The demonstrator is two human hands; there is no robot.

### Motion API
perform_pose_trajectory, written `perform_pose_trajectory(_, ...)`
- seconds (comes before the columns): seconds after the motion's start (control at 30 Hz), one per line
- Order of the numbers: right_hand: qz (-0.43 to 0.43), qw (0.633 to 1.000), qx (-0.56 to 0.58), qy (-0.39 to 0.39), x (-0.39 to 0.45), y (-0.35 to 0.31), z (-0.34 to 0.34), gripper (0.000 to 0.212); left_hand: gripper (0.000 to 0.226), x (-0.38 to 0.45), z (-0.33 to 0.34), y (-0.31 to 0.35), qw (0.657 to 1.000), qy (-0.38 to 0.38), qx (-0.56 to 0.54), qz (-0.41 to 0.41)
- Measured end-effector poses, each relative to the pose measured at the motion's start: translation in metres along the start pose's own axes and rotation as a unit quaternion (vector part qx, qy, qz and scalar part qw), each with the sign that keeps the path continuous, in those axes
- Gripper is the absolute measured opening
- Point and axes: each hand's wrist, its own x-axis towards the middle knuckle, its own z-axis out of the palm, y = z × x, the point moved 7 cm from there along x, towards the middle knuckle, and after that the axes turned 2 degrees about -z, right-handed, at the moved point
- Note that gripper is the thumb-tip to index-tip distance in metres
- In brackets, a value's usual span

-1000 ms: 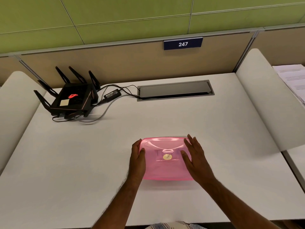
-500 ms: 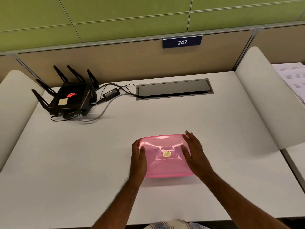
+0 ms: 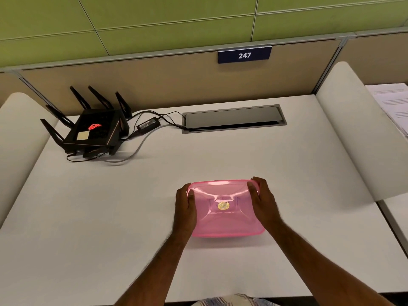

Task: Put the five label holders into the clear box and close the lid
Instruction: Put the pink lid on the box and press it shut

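Clear box (image 3: 225, 219): pink-tinted, see-through plastic, sitting on the white counter (image 3: 110, 217), lid (image 3: 220, 191) on top. Gold round sticker (image 3: 223, 206) shows at the middle of the lid. Label holders not discernible through the pink plastic; cannot tell what is inside.

Left hand (image 3: 185, 208): pressed against the box's left side, fingers curled round the edge, thumb lying over the lid rim at the far left corner. Closed on the box.

Right hand (image 3: 263, 204): mirrors it on the right side, fingers wrapped over the far right corner of the lid, palm along the side wall. Also gripping the box. Box sits squarely between the two hands; both bare forearms run back toward the near counter edge.

Beyond the fingertips, well apart: grey cable hatch (image 3: 234, 119) set into the counter, flap slightly raised. Above it on the beige partition (image 3: 132, 85), a blue number plate (image 3: 244, 55) reading 247.

Far off past the left hand: black router (image 3: 95, 130) with several upright antennas and a red glowing logo, a power brick (image 3: 148, 124) beside it, cables running to the hatch.

Far past the right hand: white curved divider (image 3: 353, 133), printed papers (image 3: 393, 102) beyond it. Green wall panels (image 3: 176, 16) above all.
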Motion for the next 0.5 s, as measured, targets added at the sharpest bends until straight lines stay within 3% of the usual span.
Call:
perform_pose_trajectory(0.37, -0.003, 0.999, -0.012, 0.036, 0.01, 0.005, -0.003, 0.022, 0.019, 0.007, 0.001, 0.0, 0.999, -0.013, -0.007, -0.031)
perform_pose_trajectory(0.5, -0.008, 0.999, -0.024, 0.046, 0.014, 0.007, -0.005, 0.019, 0.028, 0.011, 0.003, 0.0, 1.0, -0.009, -0.012, -0.025)
